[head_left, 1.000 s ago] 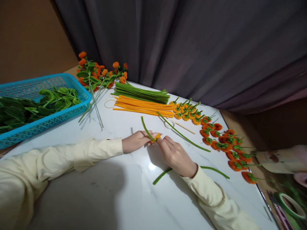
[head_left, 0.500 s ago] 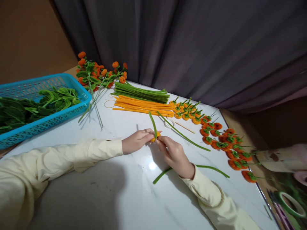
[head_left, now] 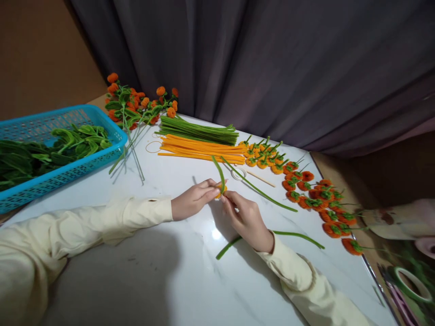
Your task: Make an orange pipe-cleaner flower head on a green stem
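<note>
My left hand [head_left: 193, 199] pinches a small orange-yellow pipe-cleaner flower head [head_left: 218, 194] above the table. A green pipe cleaner [head_left: 220, 172] rises from the flower, its upper end free. With thumb and index finger closed, my right hand [head_left: 246, 219] grips at the flower's near side, where the green pipe cleaner's lower end seems to be; the exact grip is partly hidden by the fingers. Beyond the right hand lies a loose green pipe cleaner [head_left: 261, 190]. Another green pipe cleaner [head_left: 299, 234] passes beneath the right wrist.
A blue basket [head_left: 68, 179] of green leaves stands left. Behind are finished orange flowers [head_left: 136, 99], green pipe cleaners [head_left: 197, 129] and orange pipe cleaners [head_left: 200, 148]. A white ring [head_left: 238, 173] and thin stick [head_left: 260, 178] lie near yellow-orange heads [head_left: 261, 162]; orange heads [head_left: 319, 197] line the right edge.
Both hands stay at nearly the same place, still on the flower head, with slight finger movement. The whole view has shifted a little.
</note>
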A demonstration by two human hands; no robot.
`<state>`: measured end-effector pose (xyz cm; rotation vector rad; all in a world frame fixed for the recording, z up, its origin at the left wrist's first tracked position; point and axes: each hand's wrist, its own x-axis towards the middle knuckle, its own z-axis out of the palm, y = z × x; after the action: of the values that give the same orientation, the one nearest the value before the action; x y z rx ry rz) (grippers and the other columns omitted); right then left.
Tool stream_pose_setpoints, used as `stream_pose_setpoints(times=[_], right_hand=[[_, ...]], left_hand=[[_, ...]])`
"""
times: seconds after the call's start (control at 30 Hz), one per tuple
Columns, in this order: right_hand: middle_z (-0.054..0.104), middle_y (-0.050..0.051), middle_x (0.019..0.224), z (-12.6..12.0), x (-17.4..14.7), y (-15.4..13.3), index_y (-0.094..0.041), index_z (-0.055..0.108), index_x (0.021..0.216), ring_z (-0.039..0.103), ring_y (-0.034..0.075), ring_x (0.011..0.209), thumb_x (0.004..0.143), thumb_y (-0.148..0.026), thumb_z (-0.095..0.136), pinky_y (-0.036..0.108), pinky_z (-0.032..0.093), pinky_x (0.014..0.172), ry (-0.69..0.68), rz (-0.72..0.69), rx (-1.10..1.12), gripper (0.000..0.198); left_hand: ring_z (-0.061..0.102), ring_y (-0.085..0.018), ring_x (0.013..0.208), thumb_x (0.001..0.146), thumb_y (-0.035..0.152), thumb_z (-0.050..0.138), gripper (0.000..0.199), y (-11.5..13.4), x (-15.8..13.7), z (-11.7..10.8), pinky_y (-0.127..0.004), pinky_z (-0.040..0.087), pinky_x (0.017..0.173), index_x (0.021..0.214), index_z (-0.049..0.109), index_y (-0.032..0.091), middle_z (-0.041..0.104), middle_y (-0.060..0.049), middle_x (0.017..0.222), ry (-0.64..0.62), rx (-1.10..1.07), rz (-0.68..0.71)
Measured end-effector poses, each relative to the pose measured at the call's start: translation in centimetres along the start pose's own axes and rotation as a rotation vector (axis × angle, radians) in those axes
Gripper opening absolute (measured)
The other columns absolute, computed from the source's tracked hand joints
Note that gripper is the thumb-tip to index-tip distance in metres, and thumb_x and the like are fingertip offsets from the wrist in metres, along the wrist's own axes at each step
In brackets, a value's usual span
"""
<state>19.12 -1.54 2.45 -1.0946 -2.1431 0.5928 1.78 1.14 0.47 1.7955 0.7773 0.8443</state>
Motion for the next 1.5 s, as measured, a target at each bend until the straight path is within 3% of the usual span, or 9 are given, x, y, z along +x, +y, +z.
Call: stream_pose_setpoints(times=[0.17,0.4,0.57,0.7,0.97,1.13,1.2,1.33,1.5], right_hand=[[0.054,-0.002,0.054,-0.2,0.2,-0.6,-0.018,0.054,0.079,0.051,0.01,0.048,0.089,-0.028,0.044,0.022,0.044,0.053,-0.008,0.208,0.251,0.017],[0.053,-0.003,0.056,0.2,0.4,-1.1,-0.017,0.05,0.07,0.052,0.01,0.046,0.084,-0.037,0.051,0.023,0.046,0.051,-0.019,0.424,0.652,0.025],[0.048,-0.004,0.053,0.1,0.7,-1.0,-0.016,0.05,0.068,0.048,0.009,0.042,0.078,-0.037,0.058,0.023,0.042,0.044,-0.08,0.571,0.999,0.025],[0.048,-0.004,0.053,0.4,0.7,-0.3,-0.016,0.051,0.071,0.046,0.008,0.042,0.077,-0.036,0.059,0.022,0.039,0.042,-0.121,0.582,1.127,0.023],[0.059,0.001,0.072,0.8,0.6,2.0,-0.017,0.054,0.085,0.055,0.011,0.059,0.075,-0.037,0.063,0.025,0.047,0.054,-0.123,0.398,0.913,0.024],[0.054,0.005,0.094,0.9,0.2,1.5,-0.021,0.047,0.098,0.055,0.015,0.085,0.077,-0.025,0.062,0.027,0.051,0.065,0.275,0.206,0.59,0.026],[0.052,0.007,0.1,0.7,-0.1,1.1,-0.022,0.048,0.099,0.054,0.017,0.091,0.08,-0.02,0.058,0.03,0.052,0.068,0.335,0.097,0.432,0.022],[0.051,0.011,0.108,0.6,-0.4,0.8,-0.021,0.05,0.11,0.051,0.022,0.1,0.08,-0.015,0.056,0.035,0.052,0.073,0.255,-0.114,0.128,0.032],[0.052,0.012,0.11,1.0,-0.3,1.1,-0.021,0.048,0.117,0.052,0.022,0.101,0.082,-0.017,0.054,0.037,0.051,0.079,0.227,-0.145,0.061,0.036]], left_hand=[[0.048,-0.015,0.088,0.094,0.032,0.027,0.038,0.8,-0.3,0.0,-0.028,0.04,0.085,0.1,0.057,0.011,0.047,-0.007,0.091,-0.008,0.131,0.064],[0.046,-0.017,0.1,0.094,0.026,0.029,0.044,0.0,-0.6,0.2,-0.031,0.037,0.092,0.136,0.033,0.016,0.046,-0.009,0.103,0.013,0.263,0.228],[0.046,-0.017,0.1,0.094,0.025,0.028,0.045,0.0,-0.5,0.1,-0.032,0.039,0.092,0.138,0.029,0.019,0.047,-0.009,0.103,0.022,0.339,0.294],[0.047,-0.018,0.1,0.093,0.028,0.031,0.044,0.1,-0.5,0.0,-0.032,0.04,0.091,0.136,0.034,0.02,0.048,-0.01,0.102,0.042,0.338,0.287],[0.053,-0.017,0.09,0.083,0.03,0.056,0.038,0.3,-0.6,-0.3,-0.029,0.045,0.081,0.118,0.053,0.016,0.053,-0.009,0.097,0.141,0.275,0.273],[0.054,-0.015,0.08,0.08,0.026,0.059,0.028,0.3,-0.4,-0.3,-0.027,0.048,0.074,0.106,0.057,0.014,0.056,-0.008,0.091,0.218,0.269,0.246],[0.054,-0.015,0.082,0.08,0.026,0.059,0.027,0.2,-0.3,-0.3,-0.026,0.05,0.072,0.103,0.057,0.014,0.055,-0.008,0.092,0.228,0.197,0.169],[0.056,-0.016,0.086,0.079,0.031,0.058,0.029,0.2,-0.2,-0.2,-0.025,0.053,0.07,0.103,0.057,0.014,0.051,-0.008,0.097,0.219,-0.029,0.016],[0.058,-0.016,0.086,0.079,0.031,0.057,0.027,0.2,-0.3,0.0,-0.026,0.053,0.073,0.1,0.057,0.014,0.055,-0.007,0.096,0.2,-0.146,-0.086]])
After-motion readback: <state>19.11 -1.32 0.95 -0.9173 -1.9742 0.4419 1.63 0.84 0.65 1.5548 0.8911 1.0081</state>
